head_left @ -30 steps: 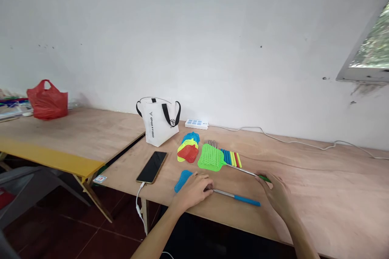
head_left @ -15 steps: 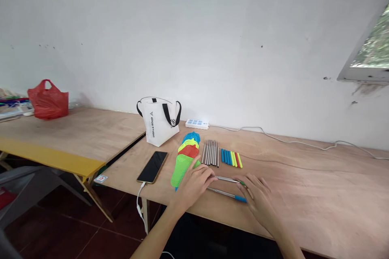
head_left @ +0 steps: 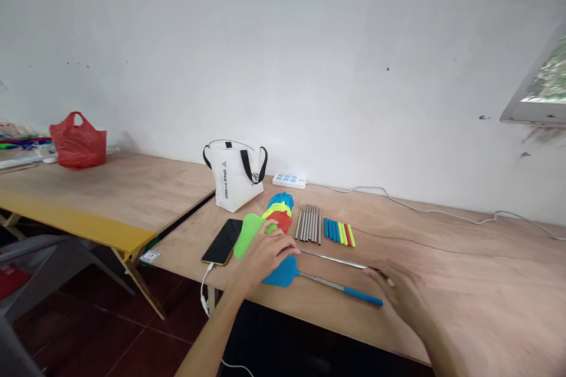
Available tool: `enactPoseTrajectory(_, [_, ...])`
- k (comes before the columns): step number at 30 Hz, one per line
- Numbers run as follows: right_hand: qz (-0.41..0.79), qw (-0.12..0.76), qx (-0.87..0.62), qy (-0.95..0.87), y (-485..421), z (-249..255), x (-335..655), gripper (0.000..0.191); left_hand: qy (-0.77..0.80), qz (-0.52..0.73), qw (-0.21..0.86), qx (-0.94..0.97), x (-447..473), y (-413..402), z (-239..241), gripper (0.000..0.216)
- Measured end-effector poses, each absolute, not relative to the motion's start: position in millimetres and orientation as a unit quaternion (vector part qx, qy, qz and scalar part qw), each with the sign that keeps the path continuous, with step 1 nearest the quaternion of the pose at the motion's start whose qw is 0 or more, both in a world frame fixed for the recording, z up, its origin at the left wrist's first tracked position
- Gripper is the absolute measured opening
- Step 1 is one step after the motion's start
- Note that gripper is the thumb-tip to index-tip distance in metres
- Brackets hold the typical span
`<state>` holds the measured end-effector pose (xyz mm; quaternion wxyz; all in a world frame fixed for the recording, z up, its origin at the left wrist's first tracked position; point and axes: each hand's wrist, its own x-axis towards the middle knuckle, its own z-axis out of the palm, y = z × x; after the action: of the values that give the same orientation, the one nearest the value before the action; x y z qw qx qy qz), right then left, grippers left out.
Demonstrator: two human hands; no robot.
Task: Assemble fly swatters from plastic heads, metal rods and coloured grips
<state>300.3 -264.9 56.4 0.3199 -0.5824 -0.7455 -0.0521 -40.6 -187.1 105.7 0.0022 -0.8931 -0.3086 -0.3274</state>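
My left hand (head_left: 267, 256) is closed on a green fly swatter (head_left: 247, 237) where its mesh head meets the metal rod (head_left: 333, 259). At the rod's other end, my right hand (head_left: 398, 291), slightly blurred, has its fingers closed and covers the handle. The rod stretches between both hands above the table. Nearer the front edge lies a blue fly swatter (head_left: 283, 274) with a blue grip (head_left: 362, 297), its head partly behind my left hand. Beyond my left hand overlap loose swatter heads: red (head_left: 280, 221), yellow and blue.
Several metal tubes (head_left: 309, 224) lie side by side, next to a row of blue, yellow and red grips (head_left: 339, 232). A phone (head_left: 222, 241) on a cable, a white bag (head_left: 236, 179) and a power strip (head_left: 289, 181) stand around. A red bag (head_left: 79, 144) sits on the left table.
My hands have moved apart, the left one leftward with the green head and the right one rightward along the rod. More of the blue fly swatter now shows.
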Motion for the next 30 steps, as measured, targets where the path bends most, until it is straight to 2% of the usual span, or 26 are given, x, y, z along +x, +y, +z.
enactPoseTrajectory(5, [-0.11,0.38,-0.623,-0.674,-262,51,363,0.056,-0.344,-0.321,0.012,-0.882,-55,-182,112,0.023])
enactPoseTrajectory(9, [-0.088,0.406,-0.635,-0.651,-266,51,376,0.054,-0.335,-0.337,0.033,-0.88,-48,-187,112,0.023])
enactPoseTrajectory(11, [-0.022,0.375,-0.655,-0.656,-272,56,374,0.053,-0.324,-0.341,0.047,-0.881,-48,-189,114,0.026])
enactPoseTrajectory(15, [0.172,0.259,-0.663,-0.681,-286,70,366,0.058,-0.297,-0.334,0.056,-0.893,-55,-191,119,0.029])
enactPoseTrajectory(18, [0.242,0.225,-0.649,-0.685,-291,76,362,0.062,-0.289,-0.333,0.053,-0.896,-58,-191,121,0.031])
enactPoseTrajectory(24, [0.146,0.311,-0.675,-0.653,-286,85,348,0.053,-0.3,-0.334,0.053,-0.892,-50,-191,115,0.031])
enactPoseTrajectory(30, [0.117,0.368,-0.608,-0.693,-274,79,287,0.051,-0.282,-0.33,0.04,-0.9,-14,-200,97,0.035])
